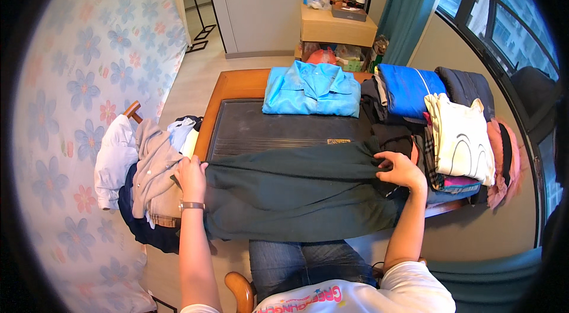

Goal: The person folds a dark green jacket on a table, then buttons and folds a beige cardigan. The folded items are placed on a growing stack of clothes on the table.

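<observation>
A dark green garment [293, 197] stretches sideways before me, over the near part of the table and above my lap. My left hand [192, 177] grips its upper left corner, knuckles up. At the other end my right hand [400, 170] has its fingers and thumb curled on the cloth, and creases run toward it. Beyond the garment, a folded bright blue collared shirt [313, 90] lies on the table's dark top [275, 130]. Near my left hand, a beige buttoned garment [153, 166] drapes over a heap of clothes.
Folded clothes pile up at the right, with a cream printed top [462, 139] and a blue garment [411, 90] uppermost. A pink hat [504, 162] sits beside them near the window. A wooden chair arm [240, 288] is by my lap. Floral curtain [84, 135] hangs left.
</observation>
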A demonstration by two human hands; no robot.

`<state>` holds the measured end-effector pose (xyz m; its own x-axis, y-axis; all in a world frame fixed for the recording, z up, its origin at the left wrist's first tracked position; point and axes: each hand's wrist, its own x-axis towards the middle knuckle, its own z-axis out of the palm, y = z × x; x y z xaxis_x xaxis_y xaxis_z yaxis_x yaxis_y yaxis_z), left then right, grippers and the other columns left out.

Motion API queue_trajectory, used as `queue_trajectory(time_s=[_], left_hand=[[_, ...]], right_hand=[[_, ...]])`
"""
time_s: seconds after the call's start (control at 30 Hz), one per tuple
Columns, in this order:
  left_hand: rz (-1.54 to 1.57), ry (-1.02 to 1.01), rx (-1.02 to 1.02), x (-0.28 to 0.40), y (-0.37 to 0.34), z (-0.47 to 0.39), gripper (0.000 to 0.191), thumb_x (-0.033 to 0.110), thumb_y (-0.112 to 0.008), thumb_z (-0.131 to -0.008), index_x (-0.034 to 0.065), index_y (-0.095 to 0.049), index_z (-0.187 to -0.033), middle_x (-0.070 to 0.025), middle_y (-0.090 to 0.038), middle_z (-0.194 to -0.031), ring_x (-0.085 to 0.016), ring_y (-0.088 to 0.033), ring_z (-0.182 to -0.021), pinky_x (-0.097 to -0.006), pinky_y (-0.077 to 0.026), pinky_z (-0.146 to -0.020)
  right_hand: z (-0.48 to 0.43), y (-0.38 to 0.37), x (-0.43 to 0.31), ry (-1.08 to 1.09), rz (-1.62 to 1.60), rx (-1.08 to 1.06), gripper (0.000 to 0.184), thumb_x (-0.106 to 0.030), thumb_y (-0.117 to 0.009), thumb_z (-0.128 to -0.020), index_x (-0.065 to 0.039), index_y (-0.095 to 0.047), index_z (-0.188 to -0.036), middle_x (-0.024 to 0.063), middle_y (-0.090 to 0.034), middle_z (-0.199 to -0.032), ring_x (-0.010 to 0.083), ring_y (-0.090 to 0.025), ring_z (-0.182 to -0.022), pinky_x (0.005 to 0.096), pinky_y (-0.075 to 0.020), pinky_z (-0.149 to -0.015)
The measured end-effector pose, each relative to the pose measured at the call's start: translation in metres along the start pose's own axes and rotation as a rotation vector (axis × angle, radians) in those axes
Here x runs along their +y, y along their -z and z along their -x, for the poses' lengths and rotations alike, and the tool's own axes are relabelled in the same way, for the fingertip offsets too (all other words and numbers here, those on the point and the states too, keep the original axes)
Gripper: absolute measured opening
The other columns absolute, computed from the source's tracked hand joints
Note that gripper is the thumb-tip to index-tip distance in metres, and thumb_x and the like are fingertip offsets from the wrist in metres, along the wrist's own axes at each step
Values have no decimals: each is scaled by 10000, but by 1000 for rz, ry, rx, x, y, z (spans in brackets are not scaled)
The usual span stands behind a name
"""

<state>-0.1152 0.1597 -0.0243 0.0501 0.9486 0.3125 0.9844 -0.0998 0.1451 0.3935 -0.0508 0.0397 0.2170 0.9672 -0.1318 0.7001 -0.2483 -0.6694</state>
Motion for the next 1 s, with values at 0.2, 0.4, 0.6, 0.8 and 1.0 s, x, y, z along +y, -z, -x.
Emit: queue_trajectory(time_s=[0.2, 0.4, 0.6, 0.8, 1.0], left_hand=[[254, -427, 4, 97, 18, 55, 462, 271, -716, -892, 12, -570, -1246, -192, -563, -1264, -374, -516, -1222, -562, -376, -1056], [33, -207, -407, 103, 12, 79, 800, 428, -558, -998, 121, -161, -1621, -181, -182, -1669, -363, -142, -1549, -695, -123, -1166], [26, -239, -332, 50, 17, 71, 784, 357, -585, -996, 91, -178, -1611, -284, -166, -1638, -409, -167, -1532, -674, -118, -1174], [164, -454, -52, 72, 23, 76, 522, 79, -713, -864, 54, -554, -1360, -243, -425, -1506, -411, -446, -1358, -568, -323, -1131], [232, -596, -278, 120, 9, 67, 558, 340, -639, -949, 187, -505, -1469, -168, -395, -1565, -407, -392, -1406, -629, -269, -1142]], right_hand=[[-3, -2, 9, 39, -11, 109, 301, -80, -733, -755, 34, -722, -1033, 179, -735, -879, 259, -714, -852, 348, -535, -788], [-24, -13, -2, -17, -457, 155, 234, -121, -764, -859, 54, -700, -1001, 35, -693, -851, 90, -599, -802, 275, -494, -721], [-64, -55, -10, -23, -856, 203, 214, -104, -762, -891, 34, -700, -1042, 38, -695, -861, 83, -618, -763, 257, -504, -666], [-88, -77, 4, 88, -126, 485, 309, -57, -697, -889, 11, -665, -1188, 227, -711, -1059, 342, -696, -1024, 405, -533, -858], [-103, -81, 20, 112, -297, 565, 456, -21, -686, -892, 54, -564, -1326, 186, -652, -963, 330, -652, -856, 389, -525, -802]])
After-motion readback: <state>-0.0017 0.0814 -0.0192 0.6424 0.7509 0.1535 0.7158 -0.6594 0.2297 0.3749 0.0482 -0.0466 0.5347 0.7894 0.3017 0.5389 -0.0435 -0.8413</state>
